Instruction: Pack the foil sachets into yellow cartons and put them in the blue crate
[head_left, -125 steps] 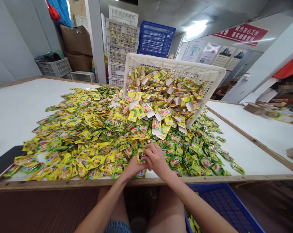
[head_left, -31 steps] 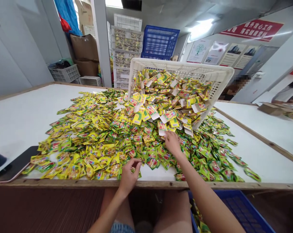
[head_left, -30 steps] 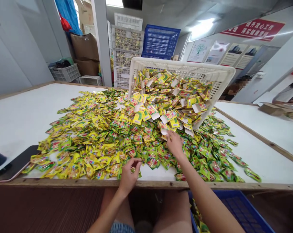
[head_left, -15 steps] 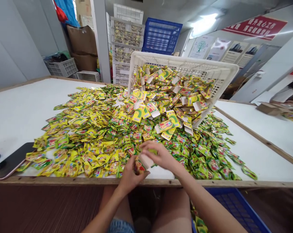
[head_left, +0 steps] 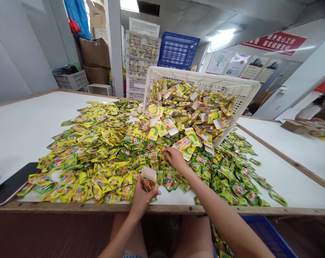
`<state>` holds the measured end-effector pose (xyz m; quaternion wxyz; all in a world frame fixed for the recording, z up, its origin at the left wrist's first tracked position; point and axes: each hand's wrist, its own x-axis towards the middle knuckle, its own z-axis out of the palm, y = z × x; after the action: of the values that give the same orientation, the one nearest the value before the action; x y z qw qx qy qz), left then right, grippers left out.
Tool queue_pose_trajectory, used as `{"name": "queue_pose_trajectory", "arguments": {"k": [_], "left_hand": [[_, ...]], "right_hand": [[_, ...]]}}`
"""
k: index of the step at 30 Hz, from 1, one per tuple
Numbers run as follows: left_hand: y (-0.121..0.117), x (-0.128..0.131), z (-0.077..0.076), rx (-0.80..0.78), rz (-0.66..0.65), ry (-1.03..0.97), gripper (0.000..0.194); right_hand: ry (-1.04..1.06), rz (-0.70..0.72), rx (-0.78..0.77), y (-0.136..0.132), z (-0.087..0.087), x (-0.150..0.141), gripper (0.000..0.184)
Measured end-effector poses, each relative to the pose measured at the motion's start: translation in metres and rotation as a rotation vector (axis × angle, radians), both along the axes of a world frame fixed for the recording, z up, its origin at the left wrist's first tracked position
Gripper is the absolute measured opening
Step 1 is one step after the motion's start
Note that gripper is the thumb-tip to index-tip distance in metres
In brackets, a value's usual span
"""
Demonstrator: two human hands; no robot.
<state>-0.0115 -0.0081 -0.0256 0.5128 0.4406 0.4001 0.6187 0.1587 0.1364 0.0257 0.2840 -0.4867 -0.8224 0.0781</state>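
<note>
My left hand (head_left: 141, 197) is wrapped round a small printed carton (head_left: 149, 180), upright near the table's front edge with its white flap raised. Just beyond it, my right hand (head_left: 175, 159) reaches down into the heap with fingers curled together at the small packets. What its fingertips grip, if anything, is hidden. Yellow packets (head_left: 98, 172) lie heaped to the left, and green packets (head_left: 232, 179) with red fruit pictures spread to the right. Several loose yellow cartons (head_left: 188, 143) lie just past my right hand.
A tipped white crate (head_left: 205, 74) full of cartons faces me on the table (head_left: 22, 125). A phone (head_left: 14, 182) lies at the left edge. Under the table at right stands a blue crate (head_left: 267, 233). Stacked crates (head_left: 143, 64) stand behind, and a wooden strip (head_left: 286, 157) crosses the right side.
My right hand has left the carton's flap and moved forward to the packets. My left hand, still holding the carton, has shifted slightly left, and the carton now stands more upright.
</note>
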Motion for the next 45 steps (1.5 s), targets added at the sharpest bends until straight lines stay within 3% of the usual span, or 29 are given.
{"name": "queue_pose_trajectory", "arguments": {"k": [5, 9, 12, 14, 18, 23, 28, 35, 45], "left_hand": [[0.001, 0.0, -0.001, -0.036, 0.014, 0.106, 0.051], [0.001, -0.004, -0.001, -0.013, -0.018, 0.171, 0.049], [0.002, -0.006, 0.002, 0.046, -0.112, 0.184, 0.048], [0.003, -0.007, 0.003, -0.009, -0.181, 0.149, 0.045], [0.004, -0.007, 0.0, -0.111, -0.149, 0.072, 0.044], [0.004, -0.007, -0.001, -0.159, -0.056, 0.051, 0.047], [0.005, -0.007, -0.003, -0.078, -0.072, 0.099, 0.048], [0.006, -0.004, -0.003, -0.03, -0.029, 0.212, 0.044], [0.008, -0.005, -0.006, -0.145, -0.02, 0.076, 0.048]], "right_hand": [[0.252, -0.017, -0.1, -0.022, 0.016, 0.006, 0.031], [0.338, 0.105, -0.221, -0.046, 0.022, 0.001, 0.031], [0.365, 0.238, -0.327, -0.063, 0.022, -0.009, 0.025], [0.372, 0.271, -0.363, -0.072, 0.02, -0.016, 0.023], [0.6, 0.177, -0.39, -0.082, 0.01, -0.025, 0.026], [0.923, 0.132, -0.573, -0.096, -0.014, -0.035, 0.045], [1.085, 0.107, -0.612, -0.1, -0.033, -0.04, 0.047], [1.043, 0.074, -0.583, -0.098, -0.037, -0.034, 0.043], [1.255, 0.087, -0.623, -0.102, -0.031, -0.035, 0.039]]}}
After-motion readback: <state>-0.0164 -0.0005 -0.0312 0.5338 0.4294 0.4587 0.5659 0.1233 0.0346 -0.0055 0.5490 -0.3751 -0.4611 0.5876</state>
